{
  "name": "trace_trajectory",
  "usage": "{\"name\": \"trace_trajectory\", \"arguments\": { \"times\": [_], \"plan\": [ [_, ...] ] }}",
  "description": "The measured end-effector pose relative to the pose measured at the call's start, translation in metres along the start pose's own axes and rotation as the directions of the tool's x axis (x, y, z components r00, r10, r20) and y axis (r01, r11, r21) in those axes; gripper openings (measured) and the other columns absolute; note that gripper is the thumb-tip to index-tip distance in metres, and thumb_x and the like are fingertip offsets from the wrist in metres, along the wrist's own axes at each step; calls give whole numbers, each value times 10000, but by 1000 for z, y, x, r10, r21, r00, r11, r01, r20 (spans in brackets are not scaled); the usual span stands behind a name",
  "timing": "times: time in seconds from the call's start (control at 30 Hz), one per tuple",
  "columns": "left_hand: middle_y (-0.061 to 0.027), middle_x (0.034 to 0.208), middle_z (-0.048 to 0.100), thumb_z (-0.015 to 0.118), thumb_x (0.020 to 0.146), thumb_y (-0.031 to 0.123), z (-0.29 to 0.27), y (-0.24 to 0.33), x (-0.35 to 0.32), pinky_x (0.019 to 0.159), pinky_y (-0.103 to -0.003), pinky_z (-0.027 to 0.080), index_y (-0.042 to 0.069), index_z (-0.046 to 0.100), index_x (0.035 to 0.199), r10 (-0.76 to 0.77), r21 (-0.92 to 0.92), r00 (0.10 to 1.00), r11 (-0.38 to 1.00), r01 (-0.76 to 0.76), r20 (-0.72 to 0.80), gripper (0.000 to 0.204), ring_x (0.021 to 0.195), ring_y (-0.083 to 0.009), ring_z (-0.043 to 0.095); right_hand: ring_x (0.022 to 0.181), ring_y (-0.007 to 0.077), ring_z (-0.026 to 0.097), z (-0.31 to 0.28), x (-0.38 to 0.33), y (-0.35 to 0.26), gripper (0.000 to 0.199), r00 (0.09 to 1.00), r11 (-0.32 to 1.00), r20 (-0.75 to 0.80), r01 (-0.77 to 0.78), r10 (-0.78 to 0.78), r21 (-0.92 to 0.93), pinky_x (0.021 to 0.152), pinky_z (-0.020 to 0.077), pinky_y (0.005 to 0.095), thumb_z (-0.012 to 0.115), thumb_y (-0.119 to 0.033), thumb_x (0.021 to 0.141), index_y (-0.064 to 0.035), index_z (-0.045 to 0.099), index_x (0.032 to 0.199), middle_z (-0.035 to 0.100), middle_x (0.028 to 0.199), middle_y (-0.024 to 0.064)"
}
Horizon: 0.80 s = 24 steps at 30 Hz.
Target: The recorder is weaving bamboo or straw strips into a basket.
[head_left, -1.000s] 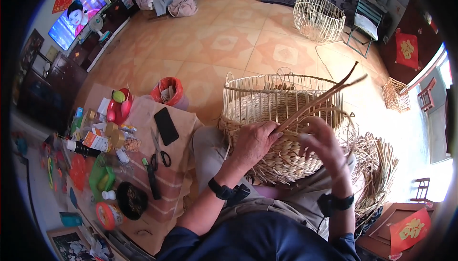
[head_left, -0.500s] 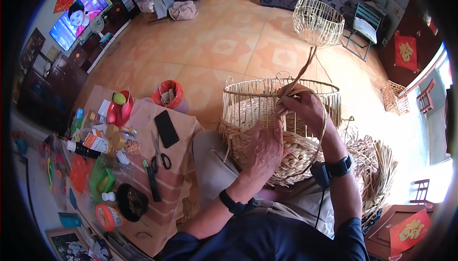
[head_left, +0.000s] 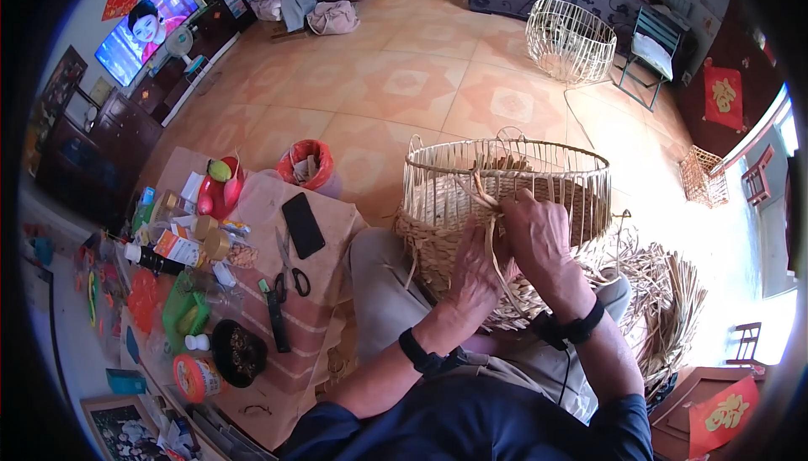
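Your left hand [head_left: 475, 271] and right hand [head_left: 539, 238] both pinch a straw strand [head_left: 491, 225] against the half-woven basket [head_left: 505, 187], which rests on your lap directly beneath your fingertips.

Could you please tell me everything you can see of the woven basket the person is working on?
The half-woven basket rests on the person's lap, leaning a little. Its lower body is closely woven in tan straw-like strands; above that, pale upright ribs stand bare under an oval wire-like rim with small loop handles. The left hand presses against its woven side, and the right hand grips loose strands at the edge of the weave. More loose strands lie heaped beside it, to the right.
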<state>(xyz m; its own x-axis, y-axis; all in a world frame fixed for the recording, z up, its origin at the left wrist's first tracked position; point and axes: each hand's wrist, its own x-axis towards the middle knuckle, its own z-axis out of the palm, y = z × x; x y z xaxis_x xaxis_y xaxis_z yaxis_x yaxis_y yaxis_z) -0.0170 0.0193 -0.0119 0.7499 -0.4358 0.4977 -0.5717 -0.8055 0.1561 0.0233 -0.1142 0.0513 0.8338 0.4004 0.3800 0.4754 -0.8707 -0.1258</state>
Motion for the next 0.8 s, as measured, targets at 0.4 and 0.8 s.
{"name": "trace_trajectory", "arguments": {
  "times": [0.4,0.8],
  "plan": [
    [-106,962,647,817,781,420,-12,-12,5,1042,-479,422,60,635,1065,-80,-265,994,959,96,70,493,1007,-318,629,806,383,742,-19,-19,8,318,934,725,71,-317,349,611,668,568,429,718,-83,913,-26,599,1202,746,945,222],
    [-100,1081,717,833,801,345,-22,-25,10,1057,-476,408,77,620,1190,-81,-434,985,890,140,150,519,1079,-330,651,734,113,696,-45,-113,44,345,651,92,478,-642,589,761,599,515,231,812,-39,867,-10,650,1170,779,832,76]
  ]
}}
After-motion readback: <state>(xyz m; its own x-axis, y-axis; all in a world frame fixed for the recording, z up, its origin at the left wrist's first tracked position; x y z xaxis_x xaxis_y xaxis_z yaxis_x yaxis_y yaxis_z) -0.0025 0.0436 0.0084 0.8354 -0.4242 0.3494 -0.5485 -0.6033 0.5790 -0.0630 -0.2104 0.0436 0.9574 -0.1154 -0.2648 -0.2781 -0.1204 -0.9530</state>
